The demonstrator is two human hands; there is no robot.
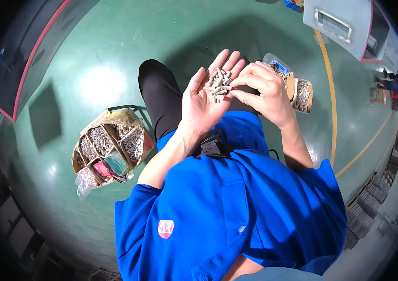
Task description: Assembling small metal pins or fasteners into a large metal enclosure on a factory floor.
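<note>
My left hand (198, 112) lies palm up above my knees, its fingers pointing away from me. A loose heap of small pale peg-like pieces (219, 85) rests on its palm and lower fingers. Over the heap's right side, my right hand (268, 89) has its thumb and forefinger closed in a pinch on one of the pegs. Its other fingers are curled, and what lies beneath them is hidden.
On the green floor at left stands a divided box (120, 115) of similar small pieces, with a pink item (100, 169) in one compartment. Two smaller containers, one a cardboard-sided tub (291, 87), sit by my right knee. A grey cabinet (335, 28) stands far right.
</note>
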